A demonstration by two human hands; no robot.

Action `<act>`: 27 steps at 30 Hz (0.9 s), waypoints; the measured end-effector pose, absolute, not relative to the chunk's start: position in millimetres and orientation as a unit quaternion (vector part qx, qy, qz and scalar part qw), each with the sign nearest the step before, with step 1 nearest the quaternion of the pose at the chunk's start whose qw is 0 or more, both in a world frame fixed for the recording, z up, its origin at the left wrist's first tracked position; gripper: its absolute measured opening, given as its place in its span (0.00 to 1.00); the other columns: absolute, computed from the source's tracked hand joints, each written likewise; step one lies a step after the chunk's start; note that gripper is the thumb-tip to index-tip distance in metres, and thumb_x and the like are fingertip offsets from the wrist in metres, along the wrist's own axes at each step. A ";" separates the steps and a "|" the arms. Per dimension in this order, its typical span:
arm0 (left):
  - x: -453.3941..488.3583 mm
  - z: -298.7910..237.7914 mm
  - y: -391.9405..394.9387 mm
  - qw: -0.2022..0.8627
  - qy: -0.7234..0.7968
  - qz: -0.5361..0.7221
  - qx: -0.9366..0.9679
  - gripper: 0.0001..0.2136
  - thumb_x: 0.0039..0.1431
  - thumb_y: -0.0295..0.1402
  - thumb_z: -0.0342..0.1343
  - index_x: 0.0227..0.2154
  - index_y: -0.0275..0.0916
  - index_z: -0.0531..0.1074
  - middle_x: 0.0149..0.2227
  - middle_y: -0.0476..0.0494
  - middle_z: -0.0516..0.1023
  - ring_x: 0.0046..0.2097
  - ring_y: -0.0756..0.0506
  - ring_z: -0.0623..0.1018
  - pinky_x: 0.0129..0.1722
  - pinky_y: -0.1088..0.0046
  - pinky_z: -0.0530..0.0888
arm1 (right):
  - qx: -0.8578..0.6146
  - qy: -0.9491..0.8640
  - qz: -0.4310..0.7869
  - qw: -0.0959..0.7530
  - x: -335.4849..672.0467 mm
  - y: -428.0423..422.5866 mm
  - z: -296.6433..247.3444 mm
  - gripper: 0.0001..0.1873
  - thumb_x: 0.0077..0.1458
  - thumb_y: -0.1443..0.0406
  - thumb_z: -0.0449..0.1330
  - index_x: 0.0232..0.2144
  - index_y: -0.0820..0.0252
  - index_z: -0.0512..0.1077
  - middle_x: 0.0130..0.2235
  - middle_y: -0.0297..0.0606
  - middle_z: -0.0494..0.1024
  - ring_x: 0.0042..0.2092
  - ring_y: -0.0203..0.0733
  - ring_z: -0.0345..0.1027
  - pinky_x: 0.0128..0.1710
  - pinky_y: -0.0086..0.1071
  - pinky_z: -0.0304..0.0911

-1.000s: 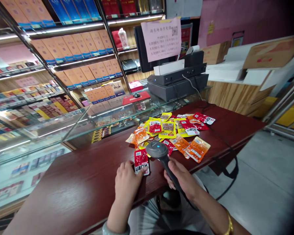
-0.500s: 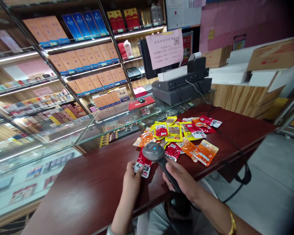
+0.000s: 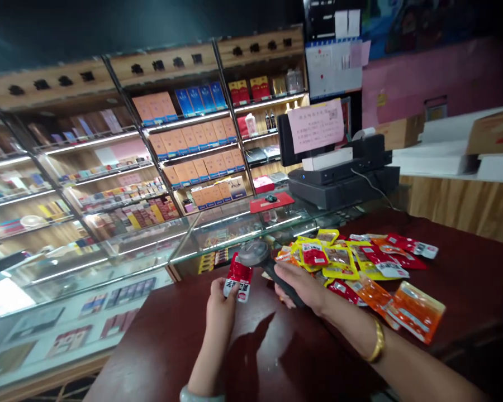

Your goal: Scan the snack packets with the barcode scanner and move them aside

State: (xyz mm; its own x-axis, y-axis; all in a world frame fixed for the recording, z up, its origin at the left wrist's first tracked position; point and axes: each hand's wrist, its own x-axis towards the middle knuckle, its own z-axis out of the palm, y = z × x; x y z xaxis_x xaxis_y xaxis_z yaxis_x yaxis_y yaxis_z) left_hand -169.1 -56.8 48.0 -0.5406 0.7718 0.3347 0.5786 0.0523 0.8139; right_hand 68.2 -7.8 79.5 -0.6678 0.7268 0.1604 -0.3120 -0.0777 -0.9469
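My left hand [image 3: 219,304] is closed on a small red snack packet [image 3: 238,277], lifted off the dark red table [image 3: 171,346] with its printed face toward me. Just to its right, my right hand [image 3: 299,285] grips the handle of a grey barcode scanner [image 3: 255,254], whose head sits right beside the top of the packet. A gold bracelet is on my right wrist. A heap of several red, yellow and orange snack packets [image 3: 360,265] lies on the table to the right of my hands.
A glass display counter [image 3: 159,245] runs along the far edge of the table. Behind it stand lit shelves of boxed goods [image 3: 193,145]. A black till with a monitor and a pink notice [image 3: 331,167] sits at the back right, beside cardboard boxes [image 3: 478,139].
My left hand has picked the red packet up off the table and raised it. The scanner head has come up beside it. My view has tilted upward, showing more of the shelves.
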 end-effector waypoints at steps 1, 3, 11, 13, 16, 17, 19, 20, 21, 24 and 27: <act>-177.9 52.1 -51.8 0.087 0.727 0.499 0.464 0.16 0.50 0.48 0.57 0.35 0.43 0.66 0.30 0.44 0.80 0.32 0.39 0.80 0.33 0.66 0.72 | -0.175 -0.579 0.715 0.352 64.8 2.9 84.7 0.28 0.55 0.38 0.59 0.36 0.56 0.64 0.19 0.23 0.66 0.16 0.28 0.53 0.17 0.24 0.52; -196.5 55.4 -46.6 0.069 0.753 0.478 0.446 0.14 0.50 0.46 0.57 0.34 0.43 0.65 0.31 0.42 0.80 0.34 0.38 0.81 0.34 0.65 0.73 | -0.175 -0.590 0.721 0.319 59.8 21.0 89.4 0.29 0.54 0.37 0.60 0.33 0.55 0.62 0.19 0.23 0.67 0.16 0.28 0.52 0.16 0.23 0.50; -272.5 16.2 -73.3 0.030 0.883 0.297 0.361 0.23 0.55 0.50 0.54 0.44 0.35 0.70 0.42 0.27 0.81 0.43 0.32 0.81 0.41 0.59 0.74 | -0.184 -0.587 0.746 0.255 48.8 51.0 62.1 0.32 0.47 0.35 0.63 0.31 0.55 0.61 0.17 0.23 0.66 0.16 0.29 0.54 0.16 0.23 0.50; -271.5 16.4 -77.2 -0.047 0.903 0.240 0.353 0.29 0.55 0.54 0.54 0.49 0.33 0.70 0.50 0.21 0.78 0.52 0.28 0.78 0.47 0.54 0.73 | -0.185 -0.582 0.747 0.261 51.8 54.4 59.5 0.32 0.48 0.35 0.62 0.31 0.55 0.61 0.18 0.23 0.66 0.16 0.28 0.53 0.17 0.23 0.50; -243.1 29.7 -63.0 -0.135 0.888 0.204 0.390 0.32 0.57 0.54 0.53 0.55 0.32 0.69 0.56 0.21 0.75 0.59 0.27 0.73 0.56 0.52 0.68 | -0.192 -0.580 0.741 0.278 63.6 61.8 60.3 0.31 0.50 0.36 0.62 0.31 0.55 0.60 0.18 0.23 0.67 0.17 0.28 0.54 0.17 0.23 0.50; -228.0 34.8 -52.3 -0.114 0.875 0.206 0.422 0.30 0.58 0.53 0.53 0.53 0.33 0.71 0.54 0.24 0.77 0.58 0.28 0.74 0.56 0.55 0.68 | -0.195 -0.581 0.738 0.281 68.6 64.8 60.7 0.31 0.51 0.36 0.61 0.31 0.54 0.60 0.18 0.23 0.67 0.17 0.29 0.55 0.17 0.23 0.50; -193.9 40.8 -24.5 0.003 0.836 0.225 0.500 0.23 0.59 0.53 0.53 0.44 0.37 0.75 0.47 0.29 0.82 0.52 0.32 0.78 0.50 0.61 0.71 | -0.203 -0.586 0.732 0.282 78.3 70.4 60.5 0.30 0.51 0.36 0.62 0.31 0.54 0.61 0.17 0.23 0.67 0.16 0.30 0.55 0.17 0.24 0.50; -176.8 40.7 -9.2 0.082 0.819 0.230 0.519 0.22 0.59 0.54 0.53 0.38 0.39 0.77 0.41 0.32 0.83 0.48 0.33 0.80 0.46 0.63 0.71 | -0.207 -0.589 0.729 0.282 82.3 72.7 59.9 0.30 0.51 0.37 0.62 0.31 0.54 0.62 0.17 0.23 0.67 0.16 0.30 0.55 0.17 0.24 0.50; -160.8 38.4 5.7 0.158 0.803 0.246 0.519 0.21 0.58 0.54 0.55 0.32 0.40 0.76 0.35 0.35 0.83 0.42 0.35 0.81 0.41 0.66 0.71 | -0.211 -0.592 0.725 0.282 85.4 74.5 59.1 0.30 0.51 0.37 0.63 0.31 0.55 0.62 0.17 0.23 0.67 0.16 0.30 0.55 0.17 0.24 0.50; -125.5 22.5 40.9 0.281 0.782 0.287 0.477 0.19 0.59 0.49 0.56 0.22 0.39 0.72 0.20 0.41 0.77 0.24 0.42 0.77 0.28 0.70 0.68 | -0.225 -0.599 0.715 0.282 90.0 77.5 56.5 0.30 0.50 0.37 0.63 0.32 0.55 0.64 0.17 0.23 0.68 0.16 0.30 0.55 0.17 0.25 0.52; -114.8 6.4 53.9 0.308 0.768 0.345 0.443 0.13 0.61 0.41 0.56 0.25 0.38 0.72 0.15 0.49 0.70 0.16 0.48 0.68 0.20 0.73 0.61 | -0.234 -0.605 0.709 0.277 89.9 78.6 55.0 0.30 0.51 0.37 0.63 0.33 0.56 0.65 0.16 0.23 0.67 0.16 0.31 0.56 0.17 0.25 0.52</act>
State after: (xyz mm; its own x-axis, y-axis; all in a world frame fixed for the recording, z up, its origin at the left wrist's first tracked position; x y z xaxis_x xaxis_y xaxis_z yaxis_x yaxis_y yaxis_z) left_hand -114.8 53.9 6.4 -0.4177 0.8932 -0.1665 0.4686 0.3687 0.8028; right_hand 89.9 78.6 55.0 -0.7362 0.6767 0.0036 -0.1096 -0.1140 -0.9874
